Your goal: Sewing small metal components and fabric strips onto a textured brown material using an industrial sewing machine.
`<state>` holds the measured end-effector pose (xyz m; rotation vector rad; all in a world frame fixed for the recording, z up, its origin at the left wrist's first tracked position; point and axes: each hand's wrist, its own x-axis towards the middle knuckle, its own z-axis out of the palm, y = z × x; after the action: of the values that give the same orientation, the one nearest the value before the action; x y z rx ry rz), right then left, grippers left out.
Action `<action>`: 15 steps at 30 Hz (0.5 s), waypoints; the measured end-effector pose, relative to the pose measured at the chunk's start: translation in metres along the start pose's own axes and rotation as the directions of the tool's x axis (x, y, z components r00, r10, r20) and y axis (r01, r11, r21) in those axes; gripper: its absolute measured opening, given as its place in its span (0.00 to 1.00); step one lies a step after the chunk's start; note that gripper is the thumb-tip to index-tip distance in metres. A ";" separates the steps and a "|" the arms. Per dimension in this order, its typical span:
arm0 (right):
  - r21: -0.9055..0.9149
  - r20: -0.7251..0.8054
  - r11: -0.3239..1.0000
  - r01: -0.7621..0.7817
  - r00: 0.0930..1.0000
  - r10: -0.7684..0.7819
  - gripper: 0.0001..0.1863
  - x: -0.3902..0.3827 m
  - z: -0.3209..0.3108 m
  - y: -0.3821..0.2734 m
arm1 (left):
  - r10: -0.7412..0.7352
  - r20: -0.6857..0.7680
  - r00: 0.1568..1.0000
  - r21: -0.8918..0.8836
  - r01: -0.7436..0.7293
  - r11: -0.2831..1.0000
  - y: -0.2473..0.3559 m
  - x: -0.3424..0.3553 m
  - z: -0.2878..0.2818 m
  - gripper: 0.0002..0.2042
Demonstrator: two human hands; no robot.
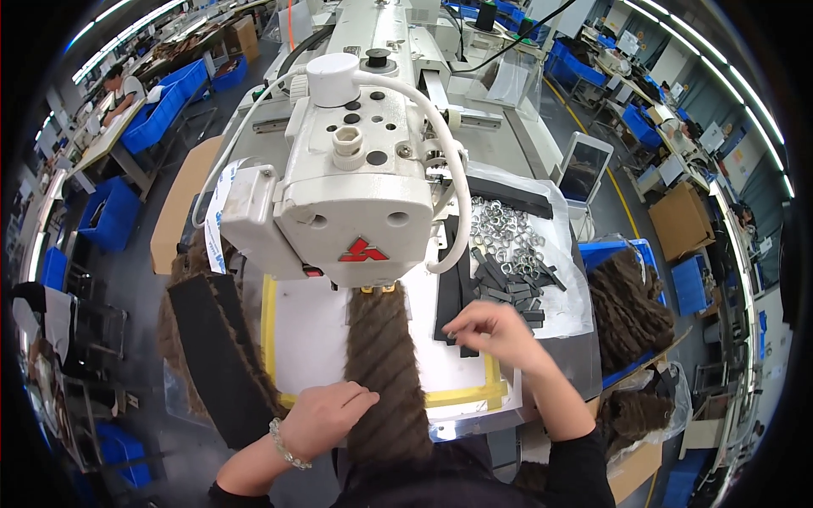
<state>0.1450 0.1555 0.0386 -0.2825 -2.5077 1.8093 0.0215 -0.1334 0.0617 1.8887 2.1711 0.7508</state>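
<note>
A brown fur strip (385, 360) runs from under the white sewing machine head (356, 212) toward my lap. My left hand (326, 416), a beaded bracelet at its wrist, is closed at the strip's left edge with its fingertips on the fur. To the right, my right hand (500, 334) is closed in a pinch over the lower end of some black strips (453, 288). A small shiny piece that looks like a metal ring (451, 335) shows at its fingertips. Beyond that hand lie short black tabs (508, 284) and a heap of metal rings (504, 233).
Yellow tape (269, 330) borders the white work plate. Left of it lie black-backed fur pieces (212, 356). A tablet (584, 169) stands at the back right. On the right, a blue bin (648, 254) holds more brown fur (627, 296). Workbenches line both sides.
</note>
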 end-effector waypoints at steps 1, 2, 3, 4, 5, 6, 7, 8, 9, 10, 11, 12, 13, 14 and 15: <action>-0.027 0.051 0.999 0.028 0.998 -0.027 0.14 -0.004 0.013 -0.003 | -0.005 -0.045 0.999 0.024 0.006 1.000 0.001 -0.002 0.001 0.08; 0.069 0.070 0.997 0.043 0.996 -0.047 0.14 -0.008 0.028 -0.003 | -0.013 -0.044 0.999 0.027 0.014 1.000 0.004 -0.003 0.002 0.08; 0.078 0.086 0.995 0.059 0.994 -0.065 0.13 -0.013 0.043 -0.007 | 0.038 -0.115 0.993 0.002 -0.038 0.999 0.007 -0.001 0.005 0.08; 0.057 0.079 0.997 0.051 0.995 -0.055 0.13 -0.018 0.054 -0.011 | 0.085 -0.187 0.979 -0.020 -0.091 0.996 0.009 0.001 0.008 0.09; 0.036 0.069 0.999 0.040 0.997 -0.043 0.13 -0.022 0.062 -0.016 | 0.080 -0.185 0.979 -0.020 -0.086 0.996 0.011 0.003 0.011 0.09; 0.040 0.074 0.998 0.039 0.996 -0.042 0.13 -0.025 0.066 -0.020 | 0.133 -0.232 0.964 -0.009 -0.139 0.990 0.012 0.006 0.015 0.10; 0.017 0.028 1.000 0.020 0.999 -0.021 0.12 -0.026 0.070 -0.024 | 0.180 -0.276 0.944 0.009 -0.185 0.983 0.014 0.008 0.017 0.10; -0.005 -0.018 1.000 0.001 1.000 -0.001 0.12 -0.028 0.073 -0.029 | 0.230 -0.302 0.925 0.044 -0.227 0.973 0.014 0.009 0.019 0.11; -0.002 -0.012 1.000 0.000 1.000 0.000 0.12 -0.029 0.074 -0.032 | 0.224 -0.301 0.927 0.044 -0.221 0.974 0.016 0.012 0.020 0.11; 0.017 -0.022 1.000 -0.011 1.000 0.011 0.12 -0.030 0.074 -0.035 | 0.241 -0.278 0.930 0.053 -0.235 0.970 0.018 0.013 0.021 0.10; 0.035 -0.031 0.999 -0.022 0.999 0.023 0.12 -0.030 0.075 -0.037 | 0.258 -0.255 0.932 0.062 -0.250 0.966 0.019 0.014 0.020 0.10; 0.036 -0.029 0.999 -0.023 0.999 0.024 0.12 -0.030 0.076 -0.037 | 0.254 -0.254 0.933 0.061 -0.247 0.967 0.019 0.015 0.021 0.10; -0.004 -0.036 0.999 0.045 0.998 -0.045 0.12 -0.028 0.076 -0.037 | 0.275 -0.240 0.931 0.078 -0.264 0.962 0.019 0.015 0.021 0.10; -0.044 -0.040 0.993 0.113 0.993 -0.115 0.12 -0.027 0.076 -0.037 | 0.295 -0.226 0.928 0.094 -0.280 0.955 0.019 0.016 0.021 0.10; -0.043 -0.042 0.993 0.108 0.993 -0.110 0.12 -0.026 0.077 -0.038 | 0.295 -0.224 0.929 0.090 -0.282 0.955 0.018 0.017 0.021 0.10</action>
<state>0.1555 0.0676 0.0520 -0.1808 -2.4800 1.6953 0.0435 -0.1103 0.0561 2.2872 2.0831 1.0248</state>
